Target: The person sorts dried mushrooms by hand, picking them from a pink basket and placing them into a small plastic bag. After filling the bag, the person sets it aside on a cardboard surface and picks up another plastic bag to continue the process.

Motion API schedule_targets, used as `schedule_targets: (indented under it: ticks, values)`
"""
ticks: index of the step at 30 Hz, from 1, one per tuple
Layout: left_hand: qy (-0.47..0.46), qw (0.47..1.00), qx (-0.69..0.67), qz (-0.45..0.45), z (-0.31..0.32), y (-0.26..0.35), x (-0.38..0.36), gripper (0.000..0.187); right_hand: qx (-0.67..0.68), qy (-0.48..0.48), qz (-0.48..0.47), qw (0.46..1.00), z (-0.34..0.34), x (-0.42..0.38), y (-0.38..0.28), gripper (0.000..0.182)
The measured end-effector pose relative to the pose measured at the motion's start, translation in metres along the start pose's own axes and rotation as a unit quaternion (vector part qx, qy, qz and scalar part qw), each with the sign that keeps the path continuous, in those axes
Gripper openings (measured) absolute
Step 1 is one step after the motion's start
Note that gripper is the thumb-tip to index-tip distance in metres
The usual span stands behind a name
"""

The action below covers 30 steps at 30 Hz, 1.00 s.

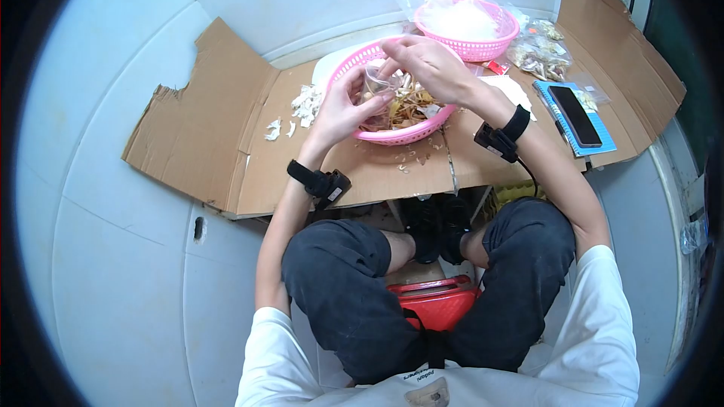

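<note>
Over the near pink basket (407, 136), my left hand (348, 109) has its fingers wrapped round a small clear plastic cup (375, 83). Something pale shows inside the cup. My right hand (426, 64) reaches from the right, its fingertips at the cup's opening; whether they pinch anything is too small to make out. Brown, thin dried strips (411, 108) and small clear packets fill the basket below my hands. White scraps (307, 103) lie on the cardboard just left of the basket.
Behind stands another pink basket (471, 49) with clear bags. Bags of dried pieces (539, 56) lie to its right. A phone (575, 115) rests on a blue notebook (547, 98). Unfolded cardboard (339, 173) covers the surface, its side flaps raised. A red container (437, 307) is between my legs.
</note>
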<state>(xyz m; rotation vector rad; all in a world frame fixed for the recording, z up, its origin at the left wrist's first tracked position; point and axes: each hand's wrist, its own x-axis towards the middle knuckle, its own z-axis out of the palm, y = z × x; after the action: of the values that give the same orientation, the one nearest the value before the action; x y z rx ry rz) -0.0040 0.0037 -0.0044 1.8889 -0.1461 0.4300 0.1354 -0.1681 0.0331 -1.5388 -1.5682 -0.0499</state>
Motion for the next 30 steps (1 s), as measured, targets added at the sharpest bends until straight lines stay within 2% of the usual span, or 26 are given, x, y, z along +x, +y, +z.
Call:
schedule_targets:
  ticks: [1, 5, 10, 14, 16, 20, 22, 25, 30]
  values:
    - [0.000, 1.000, 0.000, 0.000, -0.0001, -0.0001, -0.0003, 0.052, 0.033, 0.037, 0.009, 0.999, 0.0002, 0.0002, -0.0009, 0.078]
    - [-0.002, 1.000, -0.008, 0.006, 0.0000, -0.0008, 0.0017, 0.051, 0.047, 0.050, 0.015, 0.998, -0.0027, -0.0005, -0.0082, 0.075]
    - [0.006, 1.000, -0.020, 0.001, 0.0016, 0.0010, -0.0003, 0.051, 0.054, 0.127, -0.007, 0.990, -0.0022, 0.0023, -0.0067, 0.072]
    - [0.003, 1.000, -0.006, 0.005, 0.0009, 0.0006, 0.0007, 0.052, 0.044, 0.137, -0.005, 0.990, 0.0008, 0.0022, -0.0030, 0.072]
    - [0.004, 1.000, 0.000, 0.005, 0.0007, 0.0003, 0.0001, 0.053, 0.019, 0.178, -0.004, 0.984, 0.0022, 0.0028, -0.0011, 0.071]
    - [0.007, 1.000, -0.016, -0.001, 0.0019, 0.0025, -0.0006, 0.053, 0.006, 0.189, 0.019, 0.982, -0.0019, 0.0024, -0.0024, 0.070]
    - [0.007, 1.000, -0.018, -0.005, 0.0014, 0.0027, -0.0006, 0.053, 0.005, 0.161, 0.028, 0.987, -0.0030, 0.0021, -0.0030, 0.068]
    - [0.004, 1.000, -0.007, 0.004, 0.0007, 0.0019, -0.0004, 0.053, 0.030, 0.147, -0.013, 0.989, 0.0025, 0.0028, -0.0034, 0.067]
    - [0.010, 1.000, 0.003, 0.015, 0.0012, 0.0015, -0.0006, 0.053, 0.026, 0.108, -0.007, 0.994, 0.0032, 0.0038, -0.0009, 0.065]
